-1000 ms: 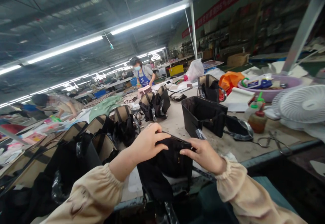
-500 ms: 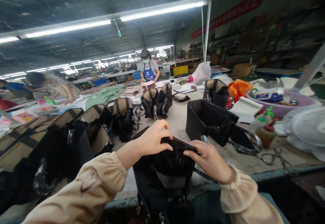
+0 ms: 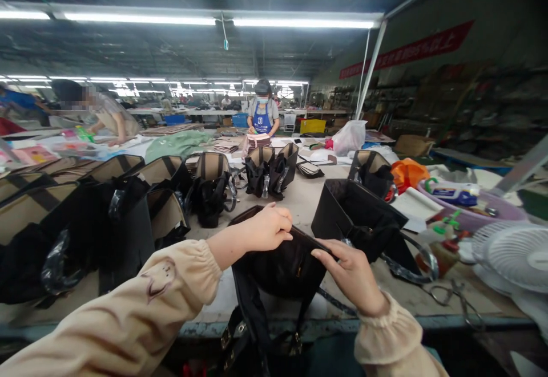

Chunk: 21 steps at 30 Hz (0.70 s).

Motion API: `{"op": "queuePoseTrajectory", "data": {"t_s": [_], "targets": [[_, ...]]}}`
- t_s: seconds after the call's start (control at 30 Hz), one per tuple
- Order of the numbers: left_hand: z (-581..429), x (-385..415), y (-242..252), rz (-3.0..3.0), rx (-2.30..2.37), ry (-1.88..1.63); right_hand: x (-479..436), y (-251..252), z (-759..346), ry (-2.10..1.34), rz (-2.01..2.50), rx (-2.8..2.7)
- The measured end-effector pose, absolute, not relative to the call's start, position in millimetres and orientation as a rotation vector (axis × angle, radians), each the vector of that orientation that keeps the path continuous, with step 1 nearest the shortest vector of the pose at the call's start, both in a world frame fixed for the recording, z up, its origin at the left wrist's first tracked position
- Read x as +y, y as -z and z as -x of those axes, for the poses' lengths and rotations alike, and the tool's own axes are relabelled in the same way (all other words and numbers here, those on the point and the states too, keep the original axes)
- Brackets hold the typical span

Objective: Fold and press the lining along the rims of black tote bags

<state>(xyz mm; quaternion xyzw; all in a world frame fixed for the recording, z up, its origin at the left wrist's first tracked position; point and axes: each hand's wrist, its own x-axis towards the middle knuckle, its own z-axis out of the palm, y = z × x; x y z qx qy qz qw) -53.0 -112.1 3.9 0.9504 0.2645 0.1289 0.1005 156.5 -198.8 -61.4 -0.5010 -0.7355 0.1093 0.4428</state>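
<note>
1. The left hand is curled over the top edge of a black bag, its fingers closed on the rim.
2. The right hand pinches the same rim further right, thumb and fingers clamped on it.
3. The black bag sits at the near edge of the table, and its straps hang down over that edge.
4. An open black box stands just behind the right hand.
5. Tan and black bags crowd the table's left side.
6. A white fan and scissors lie at the right.
7. A person in a blue apron stands at the far end.
</note>
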Motion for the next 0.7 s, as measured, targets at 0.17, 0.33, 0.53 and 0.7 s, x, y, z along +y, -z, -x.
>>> {"op": "queuePoseTrajectory", "data": {"t_s": [0.17,0.33,0.53,0.7], "targets": [[49.4,-110.7,-4.8,-2.783,0.818,-0.356,-195.1,62.5,-156.5,-0.259,1.244,-1.799],[49.0,-109.5,-3.7,-2.758,0.823,-0.365,-193.6,62.8,-158.3,-0.222,1.231,-1.809],[45.5,-110.4,-6.2,-2.745,0.861,-0.328,-191.5,60.5,-159.5,-0.204,1.258,-1.802],[41.3,-110.2,-6.0,-2.761,0.926,-0.346,-189.6,54.5,-156.2,-0.19,1.317,-1.799]]}}
